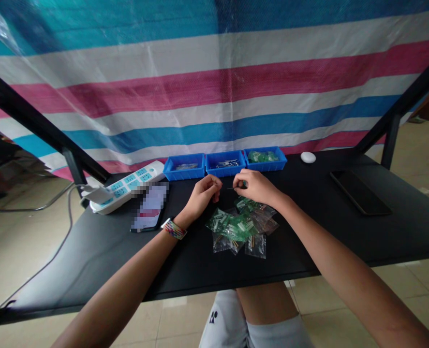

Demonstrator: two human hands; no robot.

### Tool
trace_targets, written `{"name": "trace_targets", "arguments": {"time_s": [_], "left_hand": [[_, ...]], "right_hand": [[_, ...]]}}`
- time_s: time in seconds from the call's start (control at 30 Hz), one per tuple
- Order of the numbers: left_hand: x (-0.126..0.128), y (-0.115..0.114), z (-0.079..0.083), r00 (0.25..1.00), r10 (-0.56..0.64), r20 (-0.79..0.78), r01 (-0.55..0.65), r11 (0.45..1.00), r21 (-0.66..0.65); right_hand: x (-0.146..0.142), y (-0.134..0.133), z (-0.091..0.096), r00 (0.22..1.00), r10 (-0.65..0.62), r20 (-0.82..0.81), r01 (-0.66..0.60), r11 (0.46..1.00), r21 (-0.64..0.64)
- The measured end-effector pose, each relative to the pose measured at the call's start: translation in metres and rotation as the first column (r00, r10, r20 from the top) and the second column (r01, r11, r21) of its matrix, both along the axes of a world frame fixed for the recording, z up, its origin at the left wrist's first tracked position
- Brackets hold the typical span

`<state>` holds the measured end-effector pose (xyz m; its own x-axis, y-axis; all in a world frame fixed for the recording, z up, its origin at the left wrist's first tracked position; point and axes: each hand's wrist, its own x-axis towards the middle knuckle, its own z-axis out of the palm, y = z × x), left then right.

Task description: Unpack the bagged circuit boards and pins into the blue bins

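While both hands hang close together over the matte black tabletop (91, 251), the right hand (257, 186) has its fingers curled and pinched on a thin metal pin (231, 188). The pin pokes out sideways toward the left hand (204, 191), and a small green piece (244, 183) shows at the same fingertips. The left hand's fingers are bunched, thumb against fingertips, just beside the pin's free end; whether they grip anything is too small to tell. A colourful woven wristband (174, 228) sits on the left wrist. Just under the right hand, on its body side, lies a heap of small clear plastic bags with green and brass parts (240, 226). Beyond the knuckles of both hands stand three shallow blue plastic trays (224, 171) in a row. Out past the left hand lie a white power strip (127, 186) and a blurred phone (149, 207). Well apart on the right hand's side are a white oval object (307, 157) and a flat black slab (360, 192).
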<state>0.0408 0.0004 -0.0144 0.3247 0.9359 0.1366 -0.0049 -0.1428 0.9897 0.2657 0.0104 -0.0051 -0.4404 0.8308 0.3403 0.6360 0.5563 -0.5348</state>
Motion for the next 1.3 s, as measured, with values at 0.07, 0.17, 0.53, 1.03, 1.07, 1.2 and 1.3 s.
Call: {"name": "trace_targets", "arguments": {"time_s": [0.07, 0.17, 0.53, 1.03, 1.07, 1.2, 1.3], "left_hand": [[0.0, -0.001, 0.0, 1.0, 0.014, -0.021, -0.014, 1.0, -0.003], [-0.002, -0.001, -0.001, 0.996, 0.018, -0.086, -0.018, 1.0, -0.009], [-0.002, 0.002, -0.003, 0.99, -0.018, -0.142, 0.019, 1.0, 0.007], [-0.003, 0.003, 0.002, 0.996, 0.075, 0.043, -0.077, 0.996, 0.042], [-0.003, 0.003, 0.002, 0.995, 0.082, 0.049, -0.084, 0.995, 0.044], [-0.003, 0.003, 0.001, 0.994, 0.093, 0.054, -0.095, 0.994, 0.045], [-0.002, 0.001, 0.002, 0.994, 0.1, 0.052, -0.103, 0.994, 0.045]], "right_hand": [[-0.003, -0.002, 0.001, 0.996, 0.056, -0.075, -0.054, 0.998, 0.041], [-0.008, -0.006, 0.002, 0.985, 0.104, -0.137, -0.097, 0.993, 0.06], [-0.015, -0.011, 0.001, 0.961, 0.153, -0.231, -0.124, 0.983, 0.138], [-0.012, 0.0, -0.004, 0.892, -0.093, -0.442, -0.037, 0.961, -0.275], [-0.012, 0.0, -0.004, 0.883, -0.085, -0.462, -0.067, 0.951, -0.301], [-0.013, 0.0, -0.005, 0.848, -0.075, -0.525, -0.147, 0.918, -0.368], [-0.014, 0.0, -0.005, 0.836, -0.076, -0.544, -0.165, 0.91, -0.381]]}}
